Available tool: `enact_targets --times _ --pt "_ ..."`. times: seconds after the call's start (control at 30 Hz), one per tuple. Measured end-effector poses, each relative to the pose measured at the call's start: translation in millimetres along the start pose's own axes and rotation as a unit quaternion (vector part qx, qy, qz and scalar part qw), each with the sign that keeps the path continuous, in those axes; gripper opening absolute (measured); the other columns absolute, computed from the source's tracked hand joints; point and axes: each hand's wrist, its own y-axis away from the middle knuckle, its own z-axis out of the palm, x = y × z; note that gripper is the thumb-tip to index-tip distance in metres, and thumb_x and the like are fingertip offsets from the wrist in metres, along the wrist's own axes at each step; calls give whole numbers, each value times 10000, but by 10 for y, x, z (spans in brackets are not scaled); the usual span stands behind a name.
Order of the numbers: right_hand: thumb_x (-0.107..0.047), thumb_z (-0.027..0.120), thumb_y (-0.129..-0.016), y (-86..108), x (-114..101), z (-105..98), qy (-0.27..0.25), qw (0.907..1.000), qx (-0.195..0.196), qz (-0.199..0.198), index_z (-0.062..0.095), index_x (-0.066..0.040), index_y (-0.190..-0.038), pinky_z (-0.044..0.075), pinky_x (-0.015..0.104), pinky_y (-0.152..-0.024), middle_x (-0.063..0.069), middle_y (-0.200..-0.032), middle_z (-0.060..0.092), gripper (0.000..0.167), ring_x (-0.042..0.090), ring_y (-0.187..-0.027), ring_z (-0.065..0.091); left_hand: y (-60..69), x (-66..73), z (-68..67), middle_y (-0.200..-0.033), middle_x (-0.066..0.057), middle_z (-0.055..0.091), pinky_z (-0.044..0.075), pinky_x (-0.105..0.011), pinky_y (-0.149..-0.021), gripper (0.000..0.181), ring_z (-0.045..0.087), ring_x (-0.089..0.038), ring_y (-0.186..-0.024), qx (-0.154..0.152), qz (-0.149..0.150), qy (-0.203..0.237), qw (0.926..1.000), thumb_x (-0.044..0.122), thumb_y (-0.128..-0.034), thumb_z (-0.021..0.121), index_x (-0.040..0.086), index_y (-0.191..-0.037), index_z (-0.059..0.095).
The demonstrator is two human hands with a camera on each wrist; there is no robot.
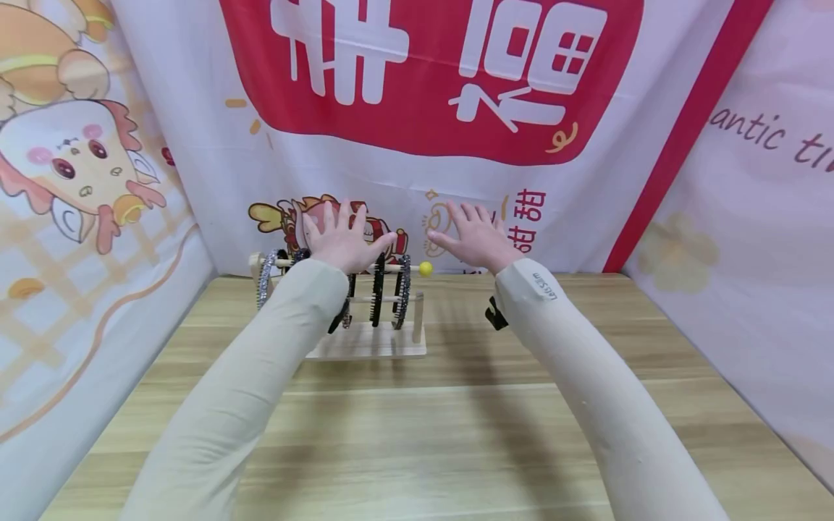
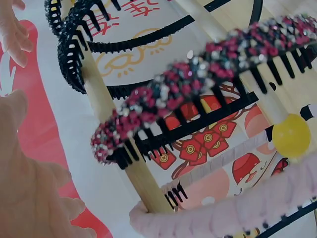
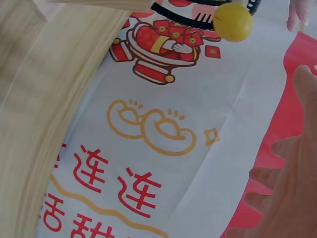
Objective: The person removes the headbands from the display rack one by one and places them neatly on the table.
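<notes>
My left hand [image 1: 344,244] is held up over a wooden rack [image 1: 371,349], palm facing away, fingers spread and holding nothing. My right hand [image 1: 478,237] is up in the air to the right of the rack, its fingers straight and nothing in it. Several toothed headbands hang on the rack's rods, partly hidden behind the left sleeve; a black one [image 1: 377,291] and a glittery dark one [image 1: 403,293] are near the right end. In the left wrist view a headband with pink and silver stones [image 2: 193,79] and a pale pink headband [image 2: 237,214] show beside the hand.
A yellow ball [image 1: 426,269] caps the upper rod's right end. A small black object [image 1: 496,313], its kind unclear, shows beside the right cuff. The wood-grain table [image 1: 417,441] meets a printed cloth [image 1: 430,188] behind, with cloth walls at both sides.
</notes>
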Motion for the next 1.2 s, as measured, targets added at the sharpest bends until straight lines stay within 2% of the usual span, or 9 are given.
enact_targets --times 0.3,0.5,0.7,0.93,1.07,1.2 --pt "-647 368 -877 -2 -49 -38 -54 9997 81 -204 52 -194 -1494 39 583 -1065 102 -1524 120 828 314 -1374 58 51 -72 -33 -1523 -169 -51 -193 -599 -989 890 -167 -381 -1337 18 -51 -12 10000 733 -847 183 138 -1488 20" --pt "-657 372 -868 0 -96 -54 -165 9994 112 -268 51 -215 -1494 53 572 -1070 87 -1525 125 831 302 -1375 65 80 -144 -38 -1517 -170 -94 -190 -596 -991 926 -207 -372 -1326 12 -70 92 9999 758 -826 167 130 -1485 -1" --pt "-634 391 -878 7 -147 -52 -254 9993 70 -269 29 -226 -1492 64 551 -1080 71 -1530 108 821 297 -1377 51 113 -225 -43 -1514 -188 -78 -150 -620 -999 902 -177 -396 -1332 28 -88 141 9999 725 -849 219 119 -1486 16" --pt "-623 396 -882 47 -257 -83 -268 9986 71 -441 41 -224 -1493 80 543 -1082 79 -1525 128 811 289 -1376 69 186 -335 -74 -1508 -192 -112 -170 -618 -989 904 -197 -402 -1321 144 -90 271 9995 716 -857 217 95 -1483 21" --pt "-623 398 -882 58 -321 -90 -329 9981 34 -526 35 -235 -1492 70 539 -1084 60 -1532 103 809 273 -1381 47 234 -397 -100 -1513 -194 -82 -135 -615 -1010 929 -159 -399 -1336 270 -79 205 9994 735 -840 224 92 -1483 35" --pt "-664 371 -863 67 -388 -94 -284 9974 18 -663 30 -245 -1491 67 531 -1087 43 -1533 101 828 261 -1381 48 296 -457 -119 -1511 -212 -48 -151 -615 -1002 925 -141 -403 -1341 411 46 203 9989 718 -849 253 68 -1480 62"
